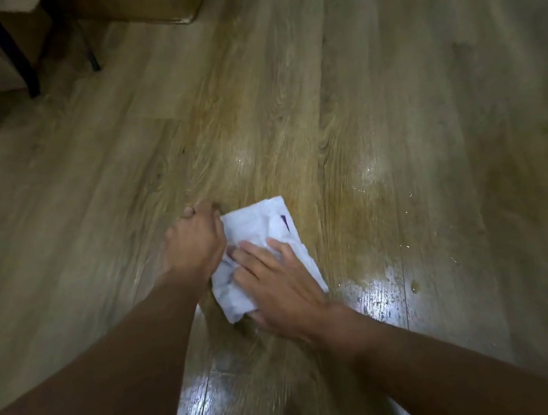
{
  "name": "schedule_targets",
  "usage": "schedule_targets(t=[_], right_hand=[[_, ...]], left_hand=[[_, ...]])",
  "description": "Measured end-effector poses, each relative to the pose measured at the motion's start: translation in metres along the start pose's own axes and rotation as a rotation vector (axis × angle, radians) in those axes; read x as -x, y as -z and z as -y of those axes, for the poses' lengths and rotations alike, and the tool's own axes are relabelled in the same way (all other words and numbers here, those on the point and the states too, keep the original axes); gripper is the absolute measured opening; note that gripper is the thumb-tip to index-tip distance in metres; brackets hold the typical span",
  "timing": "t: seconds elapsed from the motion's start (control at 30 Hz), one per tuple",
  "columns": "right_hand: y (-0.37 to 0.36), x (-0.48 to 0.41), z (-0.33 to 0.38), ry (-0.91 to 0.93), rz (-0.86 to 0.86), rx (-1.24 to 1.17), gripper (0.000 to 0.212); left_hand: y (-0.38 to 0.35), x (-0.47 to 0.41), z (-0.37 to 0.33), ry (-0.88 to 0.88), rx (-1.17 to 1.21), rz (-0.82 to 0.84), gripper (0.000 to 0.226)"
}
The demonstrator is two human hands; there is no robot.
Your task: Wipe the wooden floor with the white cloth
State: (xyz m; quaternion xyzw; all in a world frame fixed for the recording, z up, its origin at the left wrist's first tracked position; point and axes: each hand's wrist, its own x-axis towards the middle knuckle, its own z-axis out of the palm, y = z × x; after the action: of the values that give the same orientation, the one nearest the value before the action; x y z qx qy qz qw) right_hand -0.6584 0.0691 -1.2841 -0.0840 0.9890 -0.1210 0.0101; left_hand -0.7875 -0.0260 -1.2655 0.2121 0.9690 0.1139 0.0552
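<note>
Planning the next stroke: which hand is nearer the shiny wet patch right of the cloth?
Right. The right hand presses the white cloth just left of the wet patch; the left hand grips its far edge.

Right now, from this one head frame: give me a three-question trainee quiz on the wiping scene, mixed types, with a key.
1. True or false: the right hand lies flat, fingers spread, on the white cloth.
2. Where do wet droplets show on the wooden floor? A) to the right of the cloth; B) on top of the cloth; C) nowhere.
3. Fill in: the left hand, fingers curled, sits at the cloth's ____ edge.

Key: 1 true; 2 A; 3 left.
</note>
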Motion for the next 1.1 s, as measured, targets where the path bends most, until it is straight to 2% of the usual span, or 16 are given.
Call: schedule_targets(t=[0.1,0.23,0.4,0.47,0.53,0.67,0.77,0.9,1.1], right_hand=[[0.013,-0.018,-0.024,-0.039,-0.045,-0.017,0.047],[0.018,-0.047,-0.045,-0.242,0.012,0.074,0.070],[-0.006,-0.006,-0.008,-0.104,0.017,0.091,0.078],[-0.001,-0.006,-0.024,-0.065,0.025,0.087,0.080],[0.010,-0.022,-0.043,-0.107,0.084,0.046,0.083],[0.012,-0.038,-0.043,-0.216,0.108,0.040,0.077],[-0.005,-0.012,-0.020,-0.115,0.050,0.125,0.073],[-0.003,0.000,-0.029,-0.007,0.055,0.074,0.078],[0.016,-0.046,-0.058,-0.283,0.065,0.039,0.068]], left_hand=[[-0.009,0.005,-0.001,0.013,-0.044,0.016,0.036],[-0.012,0.005,-0.005,0.088,-0.008,-0.056,0.035],[-0.011,0.004,-0.001,0.067,-0.026,-0.048,0.035],[-0.013,0.004,0.000,0.062,-0.043,-0.044,0.036],[-0.015,0.005,0.000,0.086,-0.032,-0.036,0.038],[-0.015,0.002,-0.003,0.091,0.021,-0.036,0.041],[-0.014,0.000,0.002,0.033,-0.008,-0.039,0.042],[-0.012,0.001,0.004,0.009,-0.033,-0.002,0.043],[-0.010,0.005,0.000,-0.029,0.015,0.045,0.046]])
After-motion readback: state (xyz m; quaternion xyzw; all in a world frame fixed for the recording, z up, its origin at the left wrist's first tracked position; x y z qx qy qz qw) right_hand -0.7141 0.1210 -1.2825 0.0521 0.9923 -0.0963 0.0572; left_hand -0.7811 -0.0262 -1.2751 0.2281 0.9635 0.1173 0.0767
